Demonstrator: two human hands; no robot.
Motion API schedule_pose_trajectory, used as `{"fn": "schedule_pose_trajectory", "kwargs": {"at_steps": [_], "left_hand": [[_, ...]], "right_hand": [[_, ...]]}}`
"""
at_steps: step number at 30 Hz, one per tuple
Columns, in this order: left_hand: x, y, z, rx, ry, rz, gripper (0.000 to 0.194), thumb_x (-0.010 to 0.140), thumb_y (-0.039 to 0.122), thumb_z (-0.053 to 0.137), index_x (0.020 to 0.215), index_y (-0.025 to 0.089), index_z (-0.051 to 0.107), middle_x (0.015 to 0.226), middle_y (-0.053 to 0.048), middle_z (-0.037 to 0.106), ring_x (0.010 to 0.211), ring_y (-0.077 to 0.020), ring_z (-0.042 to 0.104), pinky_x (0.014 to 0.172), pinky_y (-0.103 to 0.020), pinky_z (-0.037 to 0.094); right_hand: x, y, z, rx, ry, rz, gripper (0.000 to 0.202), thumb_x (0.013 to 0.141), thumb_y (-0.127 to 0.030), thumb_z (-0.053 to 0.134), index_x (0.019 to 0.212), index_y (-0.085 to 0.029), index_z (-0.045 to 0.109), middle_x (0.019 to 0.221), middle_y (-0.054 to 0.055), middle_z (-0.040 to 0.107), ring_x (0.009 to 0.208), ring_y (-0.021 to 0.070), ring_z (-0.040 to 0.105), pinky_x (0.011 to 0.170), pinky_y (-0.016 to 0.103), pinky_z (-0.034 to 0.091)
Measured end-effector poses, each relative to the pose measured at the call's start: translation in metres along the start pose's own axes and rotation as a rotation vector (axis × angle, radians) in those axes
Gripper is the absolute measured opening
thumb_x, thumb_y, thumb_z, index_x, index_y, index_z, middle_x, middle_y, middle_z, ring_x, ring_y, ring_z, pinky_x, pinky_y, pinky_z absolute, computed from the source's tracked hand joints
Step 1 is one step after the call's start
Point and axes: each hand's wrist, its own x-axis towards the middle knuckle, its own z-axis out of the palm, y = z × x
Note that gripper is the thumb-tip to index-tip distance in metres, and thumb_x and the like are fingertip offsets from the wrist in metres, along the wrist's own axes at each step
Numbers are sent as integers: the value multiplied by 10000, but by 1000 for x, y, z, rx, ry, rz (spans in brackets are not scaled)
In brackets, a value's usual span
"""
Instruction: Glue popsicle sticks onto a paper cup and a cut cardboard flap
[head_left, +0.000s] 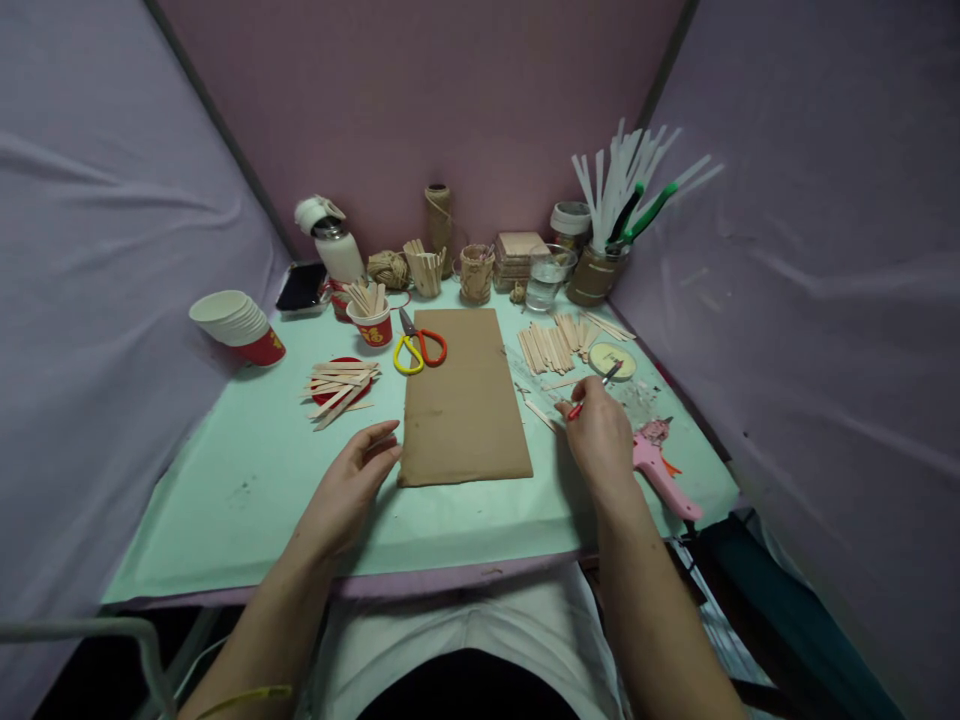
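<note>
A brown cardboard sheet [469, 420] lies flat in the middle of the table. My left hand [352, 485] is open at its left edge, thumb and fingers slightly apart and holding nothing. On the other side of the sheet, my right hand [600, 435] is closed around a slim pen-like tool [612, 372] with a red end and a dark shaft; its exact kind is unclear. The tool's upper end overlaps a round pale-yellow lid [622, 360] in view. Scissors [420, 350] with yellow and red handles rest across the cardboard's top left corner.
Craft sticks [551, 348] lie in rows at right; more sticks [341, 385] cover a red disc at left. A pink glue gun [664, 475] sits beside my right wrist. Paper cups [240, 325], a bottle [341, 255], twine [388, 268], a water cup [546, 280] and a jar [598, 275] stand around.
</note>
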Motion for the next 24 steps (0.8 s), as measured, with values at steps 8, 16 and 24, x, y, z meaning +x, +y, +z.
{"fn": "schedule_pose_trajectory", "kwargs": {"at_steps": [8, 16, 24], "left_hand": [[0, -1, 5, 129, 3, 113, 406, 759, 422, 666, 1108, 223, 613, 1227, -87, 634, 1190, -253, 560, 1016, -422, 446], [-3, -19, 13, 634, 50, 642, 220, 890, 228, 520, 1082, 173, 614, 1155, -97, 617, 1103, -212, 568, 986, -396, 449], [-1, -31, 31, 905, -48, 797, 247, 911, 146, 504, 1127, 163, 624, 1134, -106, 624, 1070, -235, 547, 933, -427, 468]], "right_hand": [[-18, -5, -8, -194, -258, -104, 144, 837, -122, 515, 968, -177, 539, 754, 103, 667, 647, 239, 594, 541, 309, 187], [-18, -10, -20, 154, -308, -384, 119, 822, -104, 482, 861, -215, 475, 740, 5, 589, 644, 159, 507, 582, 253, 265], [-20, -33, -5, 241, -463, -692, 157, 817, -50, 476, 812, -207, 486, 784, 20, 561, 711, 162, 486, 618, 246, 332]]}}
